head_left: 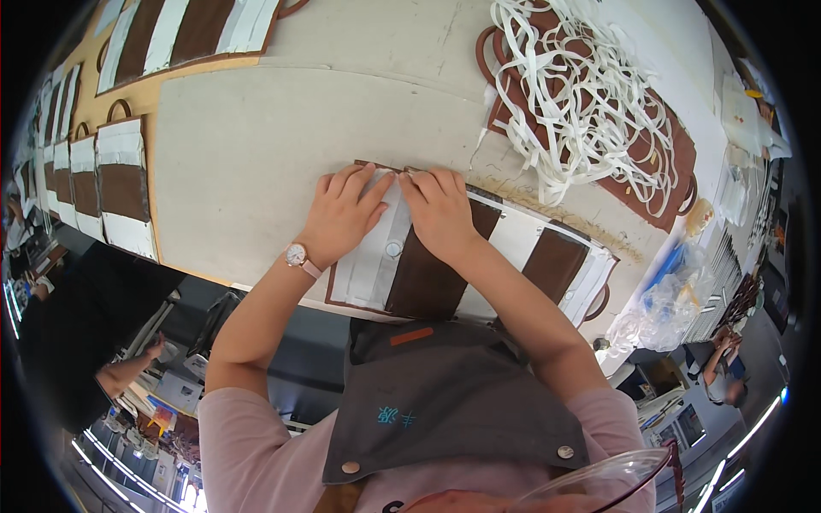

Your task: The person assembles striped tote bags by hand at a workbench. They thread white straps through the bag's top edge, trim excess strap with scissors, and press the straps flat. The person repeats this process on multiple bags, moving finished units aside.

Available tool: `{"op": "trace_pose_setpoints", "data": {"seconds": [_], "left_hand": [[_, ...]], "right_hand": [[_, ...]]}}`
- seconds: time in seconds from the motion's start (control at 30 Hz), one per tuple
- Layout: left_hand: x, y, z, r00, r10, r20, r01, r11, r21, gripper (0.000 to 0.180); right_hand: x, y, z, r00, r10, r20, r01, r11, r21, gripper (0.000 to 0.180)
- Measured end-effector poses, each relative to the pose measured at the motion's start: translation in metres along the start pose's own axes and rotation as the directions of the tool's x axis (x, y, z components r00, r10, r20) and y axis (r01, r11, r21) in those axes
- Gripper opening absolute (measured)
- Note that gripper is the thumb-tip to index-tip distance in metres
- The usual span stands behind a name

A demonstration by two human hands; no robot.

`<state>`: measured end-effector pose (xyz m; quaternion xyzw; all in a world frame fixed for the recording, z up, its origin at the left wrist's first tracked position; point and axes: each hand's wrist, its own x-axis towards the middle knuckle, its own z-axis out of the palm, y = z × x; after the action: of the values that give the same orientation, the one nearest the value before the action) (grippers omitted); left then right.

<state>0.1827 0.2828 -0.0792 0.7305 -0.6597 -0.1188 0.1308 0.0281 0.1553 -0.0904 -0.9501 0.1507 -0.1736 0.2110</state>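
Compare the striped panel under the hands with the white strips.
The striped panel lies flat; the white strips form a tangled heap. The panel alternates brown and white; the strips look white. The left hand and right hand touch the panel, not the strips. Both show white.

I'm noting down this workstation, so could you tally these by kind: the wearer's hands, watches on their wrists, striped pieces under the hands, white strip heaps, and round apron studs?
Hands: 2 (left hand, right hand)
Watch: 1
Striped piece: 1
Strip heap: 1
Studs: 2
Total: 7
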Motion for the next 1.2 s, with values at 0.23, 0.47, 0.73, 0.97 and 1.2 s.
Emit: {"op": "trace_pose_setpoints", "data": {"seconds": [0.23, 0.47, 0.73, 0.97, 1.2], "left_hand": [[-0.001, -0.001, 0.000, 1.000, -0.001, -0.012, 0.001, 0.999, -0.034, 0.050], [-0.003, -0.008, 0.001, 1.000, 0.020, -0.018, -0.020, 1.000, -0.011, 0.047], [-0.001, -0.013, -0.003, 1.000, 0.021, -0.022, -0.021, 1.000, 0.006, 0.051], [0.000, -0.016, -0.008, 0.998, 0.048, 0.026, -0.050, 0.997, 0.052, 0.056], [0.001, -0.017, -0.008, 0.998, 0.058, 0.030, -0.061, 0.995, 0.075, 0.051]], "right_hand": [[0.004, -0.009, 0.011, 0.993, 0.099, -0.061, -0.091, 0.989, 0.120, 0.034], [0.004, -0.008, 0.013, 0.998, 0.057, -0.010, -0.056, 0.996, 0.064, 0.036], [0.004, -0.008, 0.014, 0.996, 0.087, -0.029, -0.084, 0.992, 0.097, 0.041], [0.005, -0.008, 0.015, 0.998, 0.069, -0.003, -0.068, 0.993, 0.095, 0.043], [0.003, -0.008, 0.015, 0.999, 0.043, 0.005, -0.044, 0.998, 0.054, 0.043]]}}
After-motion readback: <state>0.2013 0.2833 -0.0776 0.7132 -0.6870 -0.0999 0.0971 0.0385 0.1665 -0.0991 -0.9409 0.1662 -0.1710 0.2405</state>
